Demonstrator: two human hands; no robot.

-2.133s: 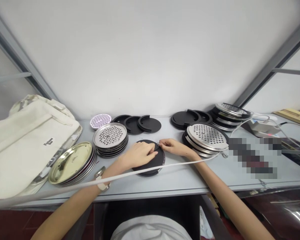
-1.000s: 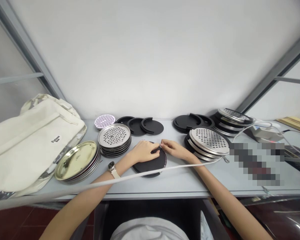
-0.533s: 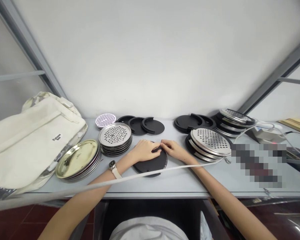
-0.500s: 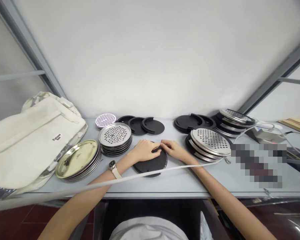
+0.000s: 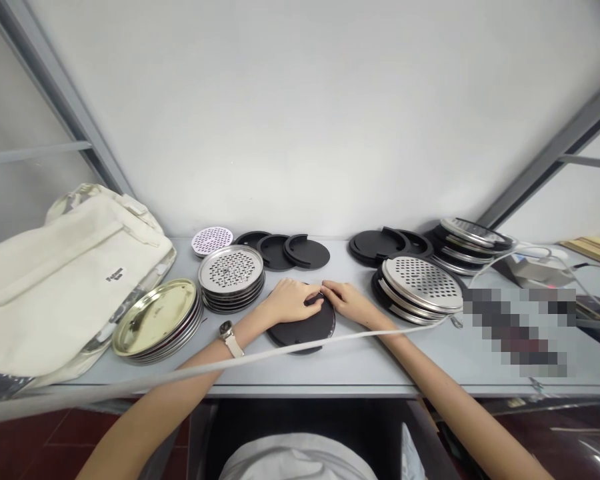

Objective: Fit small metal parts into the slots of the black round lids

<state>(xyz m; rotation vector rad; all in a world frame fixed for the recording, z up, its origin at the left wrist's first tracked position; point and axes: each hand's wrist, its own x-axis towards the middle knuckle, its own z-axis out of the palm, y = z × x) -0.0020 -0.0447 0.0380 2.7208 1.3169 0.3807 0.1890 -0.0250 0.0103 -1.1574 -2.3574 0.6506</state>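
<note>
A round black disc [image 5: 304, 329] lies on the table in front of me. My left hand [image 5: 294, 301] rests over its upper part, thumb and fingers closed at the rim. Beside it my right hand [image 5: 344, 298] pinches the disc's upper right edge, its fingertips almost meeting the left ones. Whether something small sits between the fingertips is hidden. Left of the disc stands a stack of round metal plates with a perforated top [image 5: 231, 269]. On the right is another stack topped by a perforated silver plate [image 5: 422, 283].
Gold-coloured round plates [image 5: 155, 319] are stacked at the left by a cream bag [image 5: 75, 280]. Black discs [image 5: 307, 252] and a lilac perforated disc [image 5: 212, 239] lie along the wall. A white cable [image 5: 325, 341] crosses before my forearms. More plates [image 5: 467, 237] stand back right.
Both hands stay at the upper edge of the black disc. The view has shifted very slightly; nothing else has visibly moved.
</note>
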